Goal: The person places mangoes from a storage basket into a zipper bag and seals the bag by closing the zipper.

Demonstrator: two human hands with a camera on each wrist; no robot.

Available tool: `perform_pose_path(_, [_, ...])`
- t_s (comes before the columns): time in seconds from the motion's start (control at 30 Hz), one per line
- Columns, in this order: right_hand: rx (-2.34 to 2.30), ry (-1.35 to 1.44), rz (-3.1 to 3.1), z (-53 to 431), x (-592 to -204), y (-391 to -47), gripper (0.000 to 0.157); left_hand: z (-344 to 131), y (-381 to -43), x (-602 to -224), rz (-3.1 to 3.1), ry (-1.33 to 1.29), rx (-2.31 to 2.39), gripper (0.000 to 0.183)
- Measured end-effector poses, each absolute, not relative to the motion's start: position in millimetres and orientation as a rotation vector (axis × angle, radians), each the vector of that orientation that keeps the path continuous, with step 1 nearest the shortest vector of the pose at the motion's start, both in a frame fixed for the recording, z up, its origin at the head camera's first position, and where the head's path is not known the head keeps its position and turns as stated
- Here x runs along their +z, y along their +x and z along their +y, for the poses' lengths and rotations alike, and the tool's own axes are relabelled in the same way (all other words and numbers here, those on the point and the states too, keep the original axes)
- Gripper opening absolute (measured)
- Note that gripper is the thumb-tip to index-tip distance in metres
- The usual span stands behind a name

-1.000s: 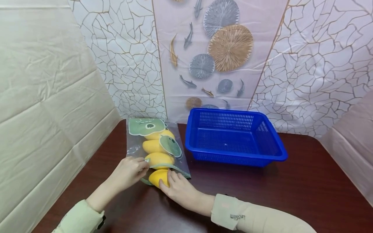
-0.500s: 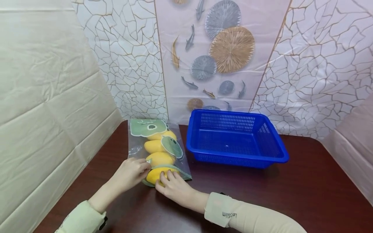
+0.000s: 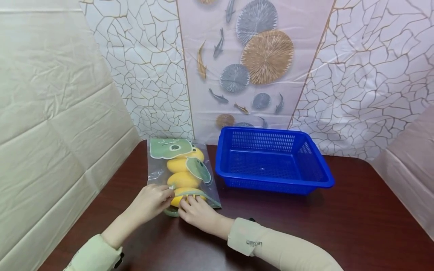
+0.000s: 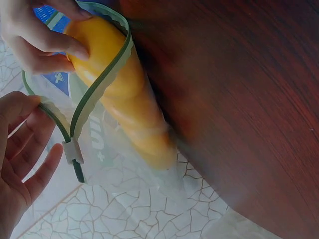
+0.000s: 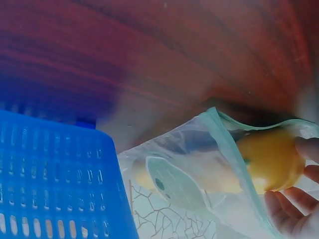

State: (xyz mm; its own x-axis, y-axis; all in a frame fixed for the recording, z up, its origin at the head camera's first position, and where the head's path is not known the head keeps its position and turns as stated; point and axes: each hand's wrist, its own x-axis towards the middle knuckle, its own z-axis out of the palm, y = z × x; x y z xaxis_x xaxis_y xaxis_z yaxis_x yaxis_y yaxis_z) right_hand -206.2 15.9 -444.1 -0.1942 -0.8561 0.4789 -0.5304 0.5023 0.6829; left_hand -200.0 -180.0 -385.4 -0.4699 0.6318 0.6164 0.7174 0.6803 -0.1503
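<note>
A clear zip bag with a green cartoon print lies on the table, its mouth towards me. Several yellow mangoes sit in a row inside it. My left hand pinches the green-edged rim of the mouth, near the white slider seen in the left wrist view. My right hand holds the nearest mango with bent fingers at the opening. That mango is mostly inside the rim, and its near end meets the fingertips. In the right wrist view, fingers show on both sides of the mango's end.
A blue perforated basket stands right of the bag on the dark red-brown table. Patterned cloth hangs behind the table, and pale cloth walls close in the sides.
My right hand has shifted left and slightly forward, pushing the nearest mango deeper through the bag's mouth. The mangoes ahead sit closer together. My left hand stays at the rim.
</note>
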Motion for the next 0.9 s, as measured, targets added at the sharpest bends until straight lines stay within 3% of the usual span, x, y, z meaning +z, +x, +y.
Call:
perform_pose_path(0.27, [-0.537, 1.056, -1.838, 5, -451, -218, 0.022, -179, -200, -384, -2.222, -1.036, -0.172, 0.028])
perform_pose_path(0.53, [-0.538, 0.975, -1.882, -3, -457, -225, 0.036, -180, -202, -383, -2.21, -1.028, -0.191, 0.027])
perform_pose_path(0.73, [-0.557, 0.979, -1.926, -2, -458, -213, 0.027, -185, -201, -387, -2.243, -0.99, -0.18, 0.026])
perform_pose_path(0.9, [-0.545, 0.969, -1.949, 2, -454, -206, 0.028, -190, -202, -389, -2.26, -0.974, -0.177, 0.025])
